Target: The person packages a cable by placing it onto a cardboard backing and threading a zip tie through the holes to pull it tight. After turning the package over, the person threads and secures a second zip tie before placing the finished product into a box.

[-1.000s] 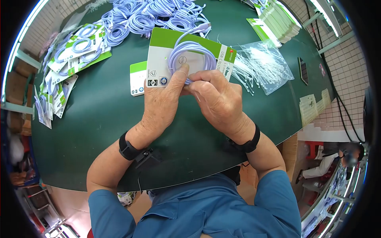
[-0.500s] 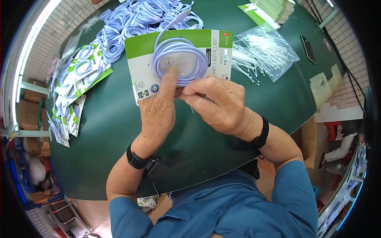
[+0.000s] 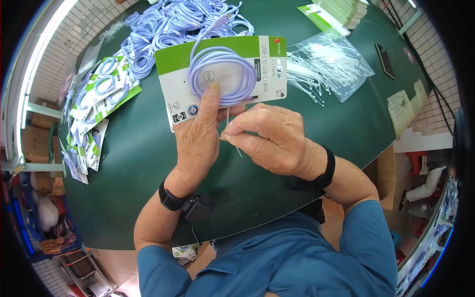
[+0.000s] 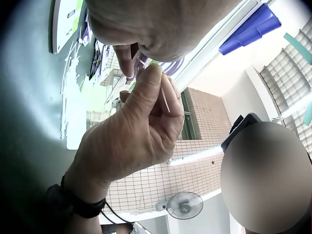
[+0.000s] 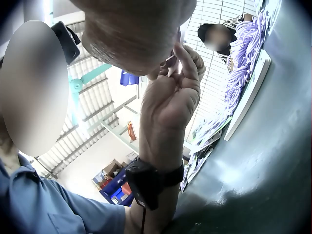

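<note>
In the head view a coiled lilac cable [image 3: 248, 74] lies on a green and white card [image 3: 170, 84]. The left hand [image 3: 198, 119] grips the card's lower edge, its thumb pressing on the coil and its fingers behind the card. Below the coil a thin white tie [image 3: 227, 115] hangs down. The right hand [image 3: 269, 136] pinches this tie between thumb and fingertips, just under the card. In the left wrist view the tie [image 4: 165, 100] sticks out past the right hand's [image 4: 131, 131] fingertips.
A pile of lilac cables [image 3: 173, 22] covers the table's far side. Carded cables [image 3: 106, 89] lie at the left. A bag of white ties [image 3: 331, 64], a stack of cards [image 3: 344, 12] and a phone [image 3: 384, 61] are at the right.
The right hand has drawn slightly down and away from the coil, showing more of the tie. The card has moved toward the left of the head view since the first frame.
</note>
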{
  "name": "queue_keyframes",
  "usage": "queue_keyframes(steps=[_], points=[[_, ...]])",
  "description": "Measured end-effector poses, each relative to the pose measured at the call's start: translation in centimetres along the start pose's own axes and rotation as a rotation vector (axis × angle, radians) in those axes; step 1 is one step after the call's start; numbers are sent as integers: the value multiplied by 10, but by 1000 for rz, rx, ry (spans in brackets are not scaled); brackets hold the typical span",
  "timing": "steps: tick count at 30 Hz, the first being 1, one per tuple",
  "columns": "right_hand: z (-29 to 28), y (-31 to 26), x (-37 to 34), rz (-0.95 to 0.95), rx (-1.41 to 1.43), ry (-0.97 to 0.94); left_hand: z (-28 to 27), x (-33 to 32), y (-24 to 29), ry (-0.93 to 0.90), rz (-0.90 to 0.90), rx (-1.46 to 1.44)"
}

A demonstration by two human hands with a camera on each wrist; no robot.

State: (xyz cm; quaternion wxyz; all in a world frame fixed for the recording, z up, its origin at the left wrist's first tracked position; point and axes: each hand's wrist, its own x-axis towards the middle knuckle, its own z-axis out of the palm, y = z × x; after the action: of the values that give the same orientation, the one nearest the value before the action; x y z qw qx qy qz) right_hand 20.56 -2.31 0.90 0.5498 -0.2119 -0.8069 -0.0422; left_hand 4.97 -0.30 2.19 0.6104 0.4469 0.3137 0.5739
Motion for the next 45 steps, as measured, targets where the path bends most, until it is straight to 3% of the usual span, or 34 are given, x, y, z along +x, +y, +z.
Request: queue_keyframes(steps=[16,26,29,32,36,39,44,45], points=[[-2,-1,-2,-38,125,-16,-3,1,-3,31,-23,15],[-1,0,-1,62,119,-74,1,-3,-4,52,-4,31],[-2,5,-3,84,97,-95,-3,-1,-15,102,116,108],[-4,11,-3,83,86,-98,-3,-3,-17,102,127,124],[-9,13,-1,165,-3,19,0,-9,-22,71,78,97],[-9,9,-1,695,57,60,0,-12,-27,50,12,75],[-5,14,-7,757,33,29,-3,-12,-31,49,-75,66],[-5,20,-8,589,-32,29,-3,-11,-31,54,-85,65]])
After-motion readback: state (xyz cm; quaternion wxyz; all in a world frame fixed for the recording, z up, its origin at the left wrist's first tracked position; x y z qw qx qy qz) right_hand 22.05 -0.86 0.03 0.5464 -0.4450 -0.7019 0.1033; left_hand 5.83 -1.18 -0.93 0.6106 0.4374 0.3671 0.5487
